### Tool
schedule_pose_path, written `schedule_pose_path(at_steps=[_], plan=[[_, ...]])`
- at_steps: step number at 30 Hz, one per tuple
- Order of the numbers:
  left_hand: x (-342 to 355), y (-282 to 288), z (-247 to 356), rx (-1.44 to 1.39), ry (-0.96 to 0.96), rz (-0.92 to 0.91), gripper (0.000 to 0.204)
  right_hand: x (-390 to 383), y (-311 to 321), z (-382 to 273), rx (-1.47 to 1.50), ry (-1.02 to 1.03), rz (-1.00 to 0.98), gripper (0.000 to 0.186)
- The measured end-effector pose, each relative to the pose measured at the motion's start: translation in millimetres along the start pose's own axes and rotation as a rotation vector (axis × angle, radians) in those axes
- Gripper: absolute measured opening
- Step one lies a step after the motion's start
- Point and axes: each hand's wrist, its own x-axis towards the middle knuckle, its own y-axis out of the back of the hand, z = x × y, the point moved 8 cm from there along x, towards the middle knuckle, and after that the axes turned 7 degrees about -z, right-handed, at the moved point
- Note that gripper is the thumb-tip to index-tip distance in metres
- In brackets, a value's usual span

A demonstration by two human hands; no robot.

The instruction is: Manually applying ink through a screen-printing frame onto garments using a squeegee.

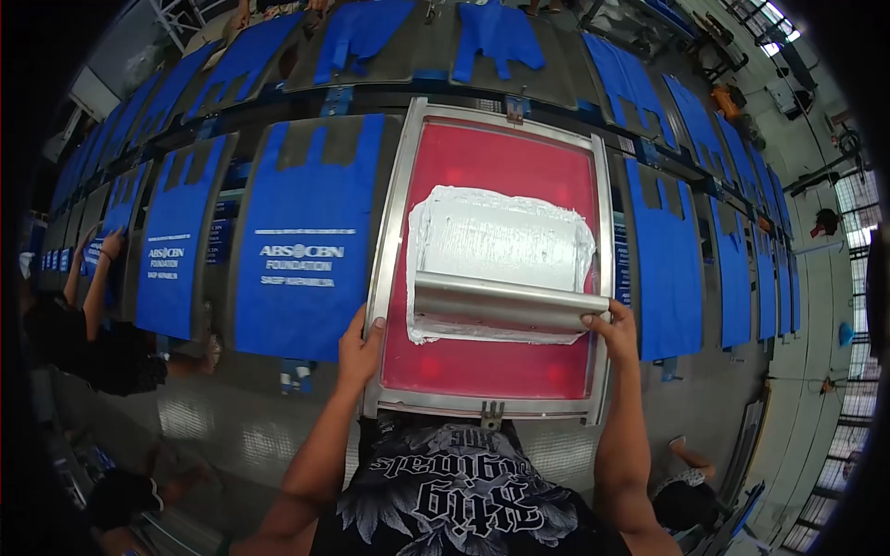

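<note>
A silk-screen frame [395, 185] with metal rails and a red mesh lies before me, tilted slightly. Thick white ink [501, 232] covers the middle of the mesh. Across the ink's lower part rests a long metal squeegee [505, 295]. My left hand [360, 352] is closed around the left rail, thumb on top. On the right rail, my right hand [614, 332] is closed, its thumb reaching in against the squeegee's right end. Its other fingers are partly hidden. Left of the frame lies a blue cloth bag [301, 213] with white print.
More blue bags lie on boards in rows, including a printed bag [167, 241] at left and an unprinted bag [663, 259] at right. A metal hinge clip [515, 109] sits at the frame's far rail. Another person's hand [112, 244] works at far left.
</note>
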Motion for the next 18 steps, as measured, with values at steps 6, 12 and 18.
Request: schedule_pose_path(at_steps=[6, 12, 18], plan=[[-9.9, -8.9, -16.0, 0.04, 0.072, 0.047, 0.041, 20.2, -0.8, 24.9, 0.001, 0.014, -0.079, 0.034], [-4.5, -21.4, -39.2, 0.166, 0.034, 0.111, 0.04, 45.1, 24.3, 54.0, -0.168, 0.002, -0.087, 0.043], [6.4, -24.0, -33.2, 0.135, 0.15, 0.074, 0.044, 50.9, 9.3, 44.6, -0.062, 0.031, -0.138, 0.036]])
